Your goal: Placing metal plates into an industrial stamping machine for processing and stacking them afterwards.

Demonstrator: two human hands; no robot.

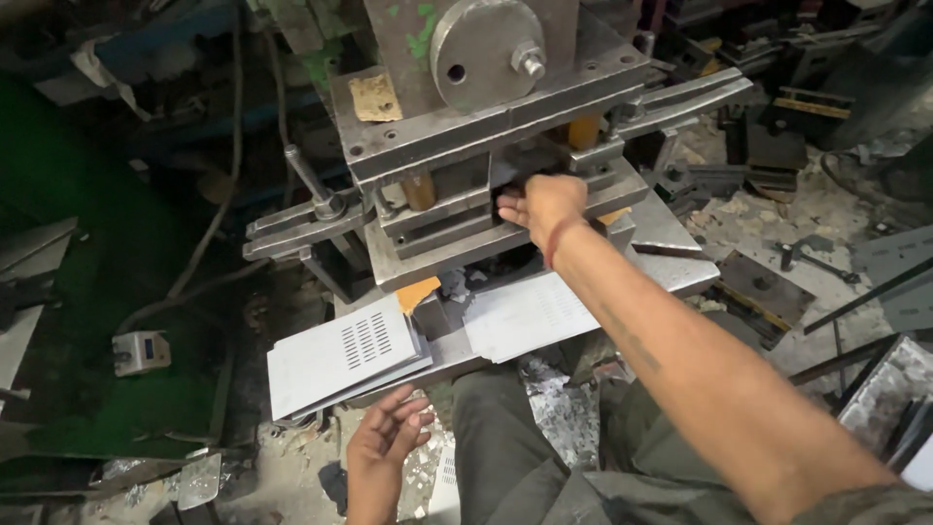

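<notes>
My right hand [544, 206] reaches into the gap of a grey metal press [457, 146], fingers curled at the die; what they touch is hidden. A red thread circles that wrist. My left hand [387, 439] hovers open and empty just below a stack of white perforated metal sheets [340, 355] lying on the press bed's left side. Another white perforated sheet [525, 313] lies to the right, partly under my right forearm.
A small white box with a cable [142, 352] lies on the green surface at left. Metal plates and tools [768, 287] litter the floor at right. Scrap bits [554, 399] lie under the press, near my knee.
</notes>
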